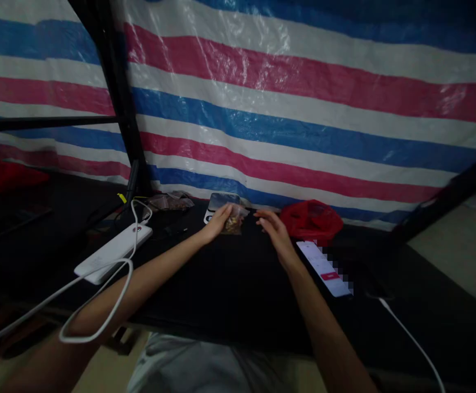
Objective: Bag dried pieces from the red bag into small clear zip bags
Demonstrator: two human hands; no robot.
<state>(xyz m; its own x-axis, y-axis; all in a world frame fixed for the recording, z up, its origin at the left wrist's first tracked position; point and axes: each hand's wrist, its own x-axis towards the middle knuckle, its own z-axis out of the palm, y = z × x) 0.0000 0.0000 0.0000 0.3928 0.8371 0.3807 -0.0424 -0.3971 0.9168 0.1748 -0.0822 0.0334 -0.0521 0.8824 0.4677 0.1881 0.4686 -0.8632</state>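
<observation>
My left hand (217, 222) is closed on a small clear plastic bag (233, 222) that holds brass-coloured small pieces. Behind that hand lies a flat device with a dark top and white edge (212, 210), looking like a small digital scale; the hand and bag cover part of it. To the right of the bag, my right hand (274, 226) is held apart from it, fingers spread a little and nothing visible in them. Just beyond my right hand sits a crumpled red plastic bag (311, 219).
A white power bank (115, 254) with a looped white cable (129, 273) lies at left; the cable crosses my left forearm. A phone with a lit screen (323, 270) lies at right. Another clear bag of brownish pieces (170, 201) rests near the striped sheet (303, 125) and black metal post (119, 82).
</observation>
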